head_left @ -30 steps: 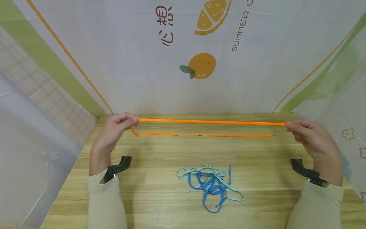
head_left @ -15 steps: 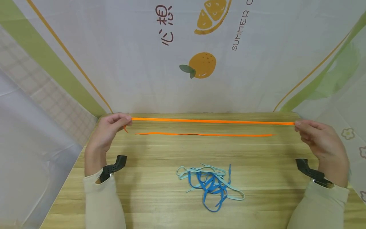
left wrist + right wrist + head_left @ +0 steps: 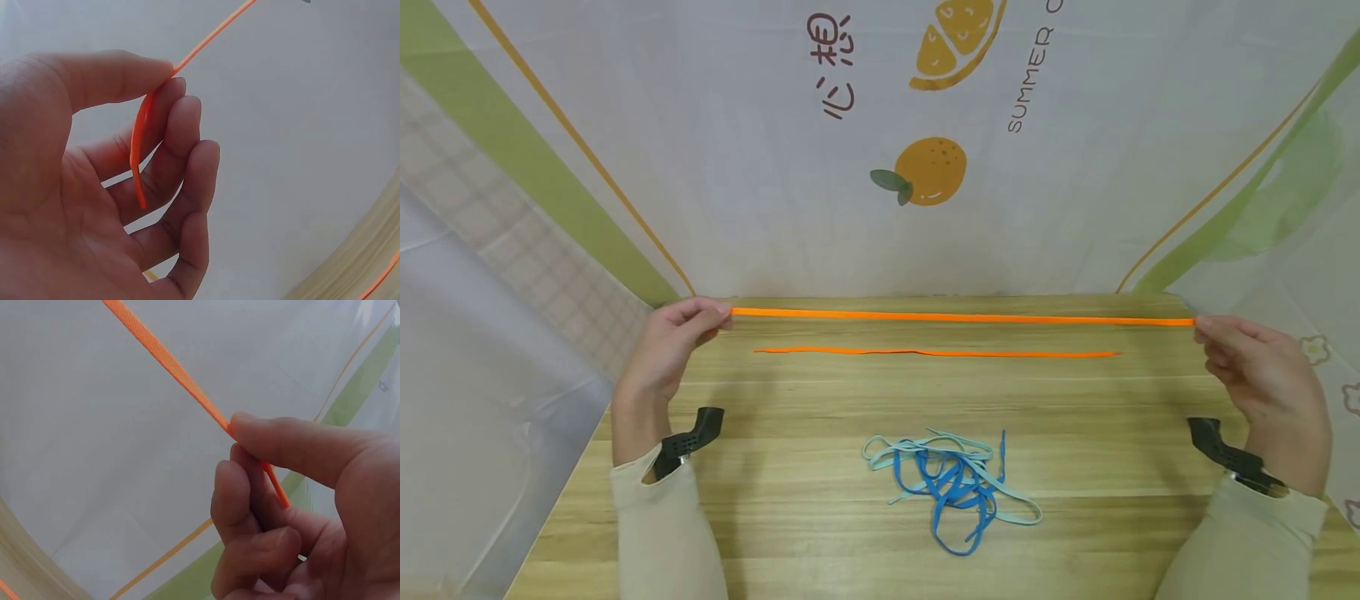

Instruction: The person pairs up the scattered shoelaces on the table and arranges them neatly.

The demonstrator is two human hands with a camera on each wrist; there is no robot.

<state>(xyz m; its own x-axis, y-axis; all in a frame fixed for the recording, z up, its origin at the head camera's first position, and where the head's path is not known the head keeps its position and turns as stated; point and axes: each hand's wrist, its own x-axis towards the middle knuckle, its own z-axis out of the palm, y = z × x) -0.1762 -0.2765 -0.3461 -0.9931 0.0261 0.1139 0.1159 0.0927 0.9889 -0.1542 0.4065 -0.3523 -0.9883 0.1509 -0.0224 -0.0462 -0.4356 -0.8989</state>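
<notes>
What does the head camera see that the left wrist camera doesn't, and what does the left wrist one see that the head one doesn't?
Only the head view: the right hand, plus the tangled flat blue lace and thin pale mint lace.

Only the left wrist view: a short, loose orange tail hanging below the thumb, against the fingers.

Both: the left hand pinching a flat orange woven lace, another orange lace, and the pale wooden tabletop.
</notes>
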